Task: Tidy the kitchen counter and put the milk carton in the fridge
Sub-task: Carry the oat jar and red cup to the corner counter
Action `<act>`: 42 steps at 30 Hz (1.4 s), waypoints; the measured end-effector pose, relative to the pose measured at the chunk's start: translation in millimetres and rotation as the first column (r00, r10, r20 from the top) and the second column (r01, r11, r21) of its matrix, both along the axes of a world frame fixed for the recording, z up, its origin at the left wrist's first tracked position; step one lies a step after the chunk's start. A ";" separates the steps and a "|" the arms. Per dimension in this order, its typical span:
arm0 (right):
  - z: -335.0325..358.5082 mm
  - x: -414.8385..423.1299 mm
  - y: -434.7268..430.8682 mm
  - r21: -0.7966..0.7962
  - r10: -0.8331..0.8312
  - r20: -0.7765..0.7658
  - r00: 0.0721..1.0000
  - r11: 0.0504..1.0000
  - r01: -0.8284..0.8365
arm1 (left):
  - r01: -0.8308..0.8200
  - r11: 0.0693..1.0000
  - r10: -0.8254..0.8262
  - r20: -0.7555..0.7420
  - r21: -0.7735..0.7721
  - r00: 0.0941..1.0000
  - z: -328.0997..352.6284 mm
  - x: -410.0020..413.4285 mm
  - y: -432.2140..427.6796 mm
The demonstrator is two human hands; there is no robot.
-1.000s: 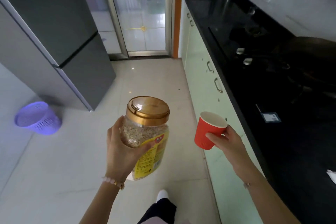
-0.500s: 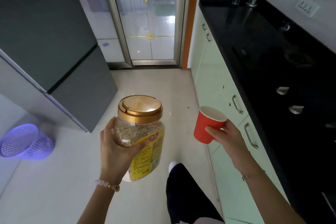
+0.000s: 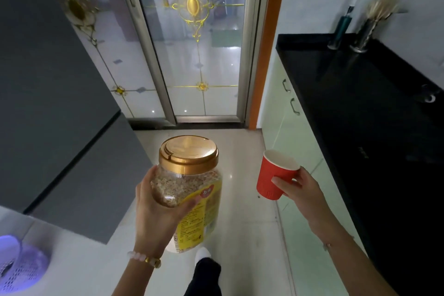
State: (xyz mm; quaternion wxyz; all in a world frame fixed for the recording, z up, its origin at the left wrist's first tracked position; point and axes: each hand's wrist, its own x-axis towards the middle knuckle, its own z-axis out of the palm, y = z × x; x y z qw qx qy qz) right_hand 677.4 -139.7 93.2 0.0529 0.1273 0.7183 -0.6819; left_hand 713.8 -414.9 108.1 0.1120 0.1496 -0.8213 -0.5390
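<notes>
I'm curling left grip [image 3: 153, 211] round grain jar [image 3: 192, 182], gold lid [image 3: 188, 151] on, upright over floor [image 3: 240, 223]. I'm pinching red paper cup [image 3: 271, 175] in right grip [image 3: 302, 190], tilted, near black tabletop [image 3: 360, 103] front edge. Fridge [image 3: 60, 103] standing left, doors closed.

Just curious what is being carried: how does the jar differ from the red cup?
The jar is closed with a gold lid; the red cup is open-topped. The jar is clear, showing grain and a yellow label; the cup is opaque. The jar looks larger, wrapped by the left hand; the right hand holds the cup. Both are held in mid-air.
</notes>
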 end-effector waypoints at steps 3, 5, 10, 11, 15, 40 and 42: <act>-1.8 -53.7 -3.7 0.002 -0.013 0.009 1.000 1.000 0.013 | 0.016 1.000 -0.016 0.002 0.002 1.000 -4.7 -58.8 -3.9; -2.8 -88.4 -6.3 0.007 -0.030 0.003 1.000 1.000 0.030 | 0.040 0.999 -0.040 0.006 0.003 0.999 -7.8 -99.6 -6.7; -1.6 -172.8 -3.8 0.031 -0.134 -0.019 0.991 0.990 0.134 | 0.161 0.987 -0.161 -0.029 0.010 0.987 -5.9 -212.5 -5.2; -0.2 -188.2 -0.9 0.029 -0.166 -0.023 0.986 0.986 0.167 | 0.190 0.982 -0.189 -0.032 0.012 0.981 -3.4 -235.6 -2.2; 7.4 -237.3 17.9 0.010 -0.277 -0.044 0.960 0.961 0.278 | 0.311 0.950 -0.310 -0.038 0.015 0.950 4.8 -321.0 19.3; 19.7 -428.5 308.9 0.069 -0.879 -0.029 0.476 0.473 0.878 | 0.865 0.482 -0.861 -0.107 0.143 0.497 27.6 -692.8 408.9; 18.5 -438.5 323.8 0.066 -0.902 -0.020 0.431 0.429 0.901 | 0.881 0.455 -0.877 -0.104 0.132 0.469 25.5 -714.7 443.7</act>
